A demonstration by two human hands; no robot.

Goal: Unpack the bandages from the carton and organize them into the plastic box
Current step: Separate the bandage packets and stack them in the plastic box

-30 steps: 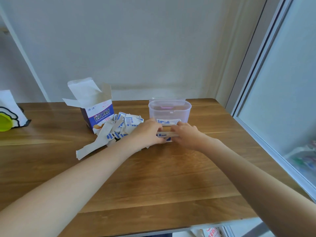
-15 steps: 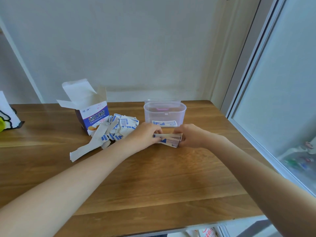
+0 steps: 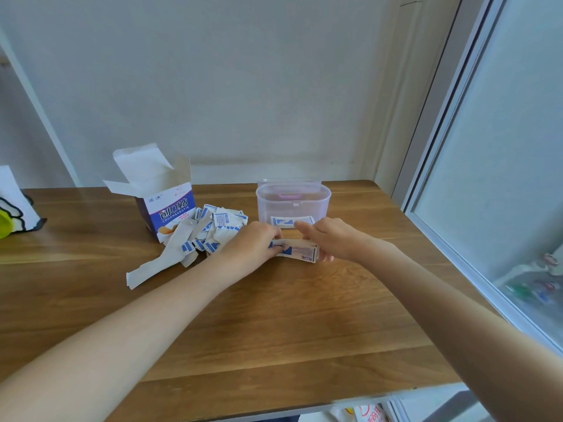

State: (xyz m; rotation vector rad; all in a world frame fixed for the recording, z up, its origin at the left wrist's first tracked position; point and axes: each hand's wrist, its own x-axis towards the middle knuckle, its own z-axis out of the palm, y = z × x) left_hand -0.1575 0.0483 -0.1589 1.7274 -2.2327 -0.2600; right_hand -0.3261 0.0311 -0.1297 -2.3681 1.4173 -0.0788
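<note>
Holding: left hand (image 3: 254, 246) grips one end of a small stack of bandages (image 3: 297, 253), fingers curled round it, low over the worktop (image 3: 274, 324).
Right hand (image 3: 333, 239): at the other end of the stack, fingers extended and relaxed over the top, fingertips showing under the stack's right edge; grip not confirmed.
Stack position: in front of the plastic box (image 3: 293, 202), between both hands.
Plastic box: translucent, open at the top, upright near the worktop's far edge; at least one bandage lies flat on its floor.
Carton (image 3: 170, 213): left of the box, flaps open, standing tilted.
Loose bandages (image 3: 210, 236): a heap between carton and left hand, touching the carton's front.
</note>
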